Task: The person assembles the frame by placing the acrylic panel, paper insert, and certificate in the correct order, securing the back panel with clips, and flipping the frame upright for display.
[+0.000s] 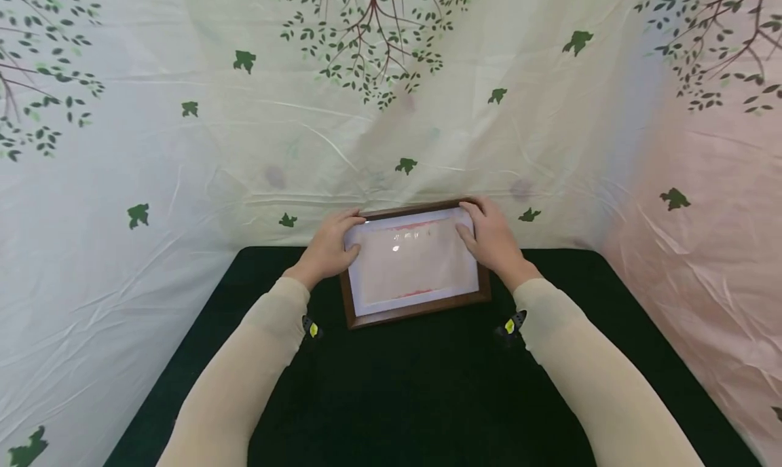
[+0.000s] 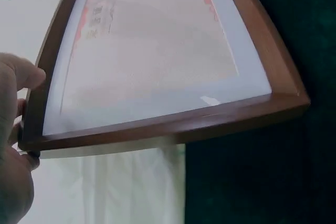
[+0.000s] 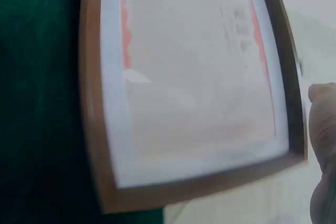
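Note:
A brown picture frame [image 1: 418,309] with a white border [image 1: 360,297] and a pale pinkish sheet [image 1: 415,263] with red edging leans slightly tilted at the back of the table. My left hand [image 1: 330,246] grips its upper left corner, and the left wrist view shows the fingers [image 2: 26,74] curled around the dark wood edge. At the upper right corner my right hand [image 1: 491,236] holds the frame, fingers over the top edge and thumb in front of the glazed face. In the right wrist view that hand [image 3: 323,129] shows only partly, at the right border.
Dark green cloth covers the table [image 1: 415,392]. A pale curtain [image 1: 342,141] printed with trees and green leaves hangs right behind the frame and along both sides. Small dark devices with yellow-green marks [image 1: 313,330] sit at both wrists.

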Motion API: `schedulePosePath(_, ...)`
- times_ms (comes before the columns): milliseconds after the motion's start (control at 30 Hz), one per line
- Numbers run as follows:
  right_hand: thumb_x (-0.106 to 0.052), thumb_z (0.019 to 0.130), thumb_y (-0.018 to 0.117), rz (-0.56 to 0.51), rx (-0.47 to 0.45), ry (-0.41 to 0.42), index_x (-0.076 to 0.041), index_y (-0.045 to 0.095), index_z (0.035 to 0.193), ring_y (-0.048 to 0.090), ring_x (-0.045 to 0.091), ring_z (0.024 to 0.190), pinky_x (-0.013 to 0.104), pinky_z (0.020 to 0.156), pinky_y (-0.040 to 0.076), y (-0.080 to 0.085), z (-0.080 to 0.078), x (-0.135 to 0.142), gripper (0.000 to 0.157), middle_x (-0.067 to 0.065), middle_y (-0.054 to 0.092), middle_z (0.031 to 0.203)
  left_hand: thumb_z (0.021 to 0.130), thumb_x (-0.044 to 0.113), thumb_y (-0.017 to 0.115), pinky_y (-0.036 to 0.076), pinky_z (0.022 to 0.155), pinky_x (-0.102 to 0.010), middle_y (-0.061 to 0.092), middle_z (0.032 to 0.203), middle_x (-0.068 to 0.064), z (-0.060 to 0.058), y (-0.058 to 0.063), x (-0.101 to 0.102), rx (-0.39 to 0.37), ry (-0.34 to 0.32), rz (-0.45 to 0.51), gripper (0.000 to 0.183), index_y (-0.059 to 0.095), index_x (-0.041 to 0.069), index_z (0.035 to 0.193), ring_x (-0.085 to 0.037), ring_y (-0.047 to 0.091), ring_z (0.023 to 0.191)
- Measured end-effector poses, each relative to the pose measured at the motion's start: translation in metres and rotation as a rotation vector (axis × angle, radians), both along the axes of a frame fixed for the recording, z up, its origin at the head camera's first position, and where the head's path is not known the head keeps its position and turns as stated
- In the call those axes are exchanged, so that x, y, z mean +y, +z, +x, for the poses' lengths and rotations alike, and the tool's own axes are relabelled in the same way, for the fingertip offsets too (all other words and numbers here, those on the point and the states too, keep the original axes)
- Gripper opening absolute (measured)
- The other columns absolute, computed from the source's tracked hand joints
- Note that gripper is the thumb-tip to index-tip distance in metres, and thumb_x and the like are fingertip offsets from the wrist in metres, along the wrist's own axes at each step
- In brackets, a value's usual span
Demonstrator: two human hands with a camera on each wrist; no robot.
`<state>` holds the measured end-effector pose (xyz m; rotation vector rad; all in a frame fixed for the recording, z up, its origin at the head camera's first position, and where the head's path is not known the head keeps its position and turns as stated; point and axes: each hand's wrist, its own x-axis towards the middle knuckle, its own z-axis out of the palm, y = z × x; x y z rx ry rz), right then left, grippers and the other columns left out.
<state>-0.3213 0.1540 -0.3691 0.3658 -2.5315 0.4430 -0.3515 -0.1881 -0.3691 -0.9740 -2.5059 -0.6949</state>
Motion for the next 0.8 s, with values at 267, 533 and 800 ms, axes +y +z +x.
schedulePosePath(267,-0.045,0.093,0.057,-0.558,-0.576,-0.204,-0.009,-0.004,0.154,0.009,0.040,0.144,0.056,0.112,0.017,-0.051,-0.012,0.021,0.094,0.021,0.003,0.159,0.085,-0.014,0.044,0.038,0.104,-0.044,0.049,0.135,-0.013,-0.020,-0.030,0.018,-0.126,0.056,0.098,0.042,0.065,0.004,0.116,-0.032,0.044,0.127)
schedulePosePath(533,-0.034,0.097,0.055,-0.854,-0.592,-0.224,-0.010,0.002,0.155,0.013,0.036,0.144,0.053,0.112,0.021,-0.067,-0.020,0.023,0.082,0.017,0.008,0.159,0.083,-0.007,0.058,0.040,0.102,-0.044,0.048,0.135,-0.012,-0.008,-0.041,0.024,-0.126,0.111,0.249,0.036,0.067,0.007,0.115,-0.029,0.044,0.127)
schedulePosePath(800,-0.051,0.100,0.036,-1.052,-0.515,-0.167,-0.008,0.015,0.154,0.019,0.031,0.142,0.049,0.114,0.019,-0.053,-0.012,0.027,0.072,0.016,0.019,0.157,0.083,-0.001,0.066,0.042,0.099,-0.044,0.036,0.147,-0.013,0.006,-0.021,0.021,0.005,0.095,0.412,0.041,0.061,0.006,0.124,-0.030,0.041,0.132)
